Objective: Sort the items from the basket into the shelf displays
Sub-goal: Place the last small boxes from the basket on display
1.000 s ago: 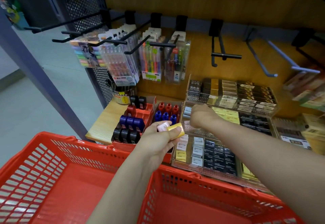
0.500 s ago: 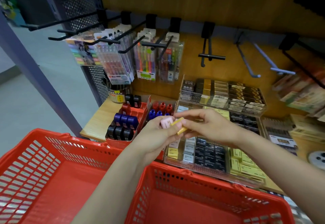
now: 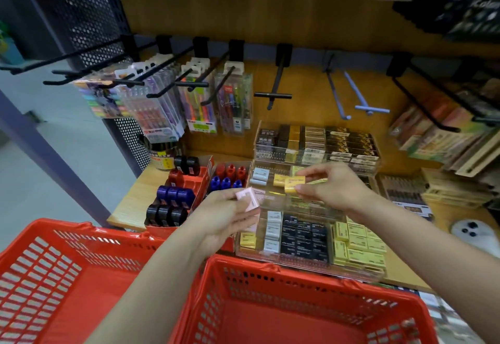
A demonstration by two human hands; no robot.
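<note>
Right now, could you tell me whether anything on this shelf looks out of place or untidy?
Nothing looks spilled or damaged. The clear eraser trays hold orderly rows. Only two items sit outside a slot: the yellow eraser in the right hand and the pink eraser in the left hand.

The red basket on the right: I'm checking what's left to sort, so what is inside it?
The visible part of the right red basket shows only bare red floor. The right hand pinches a yellow box; the left hand holds a pink one. The forearms and the picture's edge hide its near part.
</note>
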